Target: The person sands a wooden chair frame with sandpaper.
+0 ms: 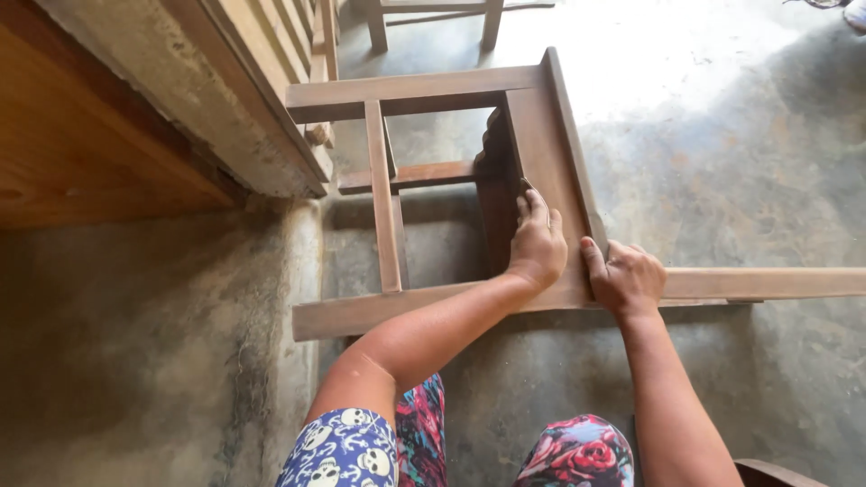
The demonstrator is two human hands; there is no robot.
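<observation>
- Wooden chair frame [433, 180] is lying on its side on the concrete floor [722, 180], filling the centre of the frame; long back rail is running off to the right edge.
- Left hand [538, 243] is pressing flat on the seat panel [546, 153], just right of centre. Fingers are close together and curling over something small and thin at the tips — looks like an abrasive sheet, can't tell for sure.
- Right hand [624, 278] is bracing at the panel's lower right corner, thumb up against the panel edge, fingers loosely curled over the long rail [767, 283]. Not gripping anything separate.
- My read: surface rubbing on the panel. To do it well, I'd be keeping the left palm flat, stroking along the grain, and holding the right hand firm so the frame isn't sliding.
- More timber furniture [180, 108] is sitting upper left; another wooden frame [433, 18] at top centre.
- Patterned clothing is showing at bottom centre.
</observation>
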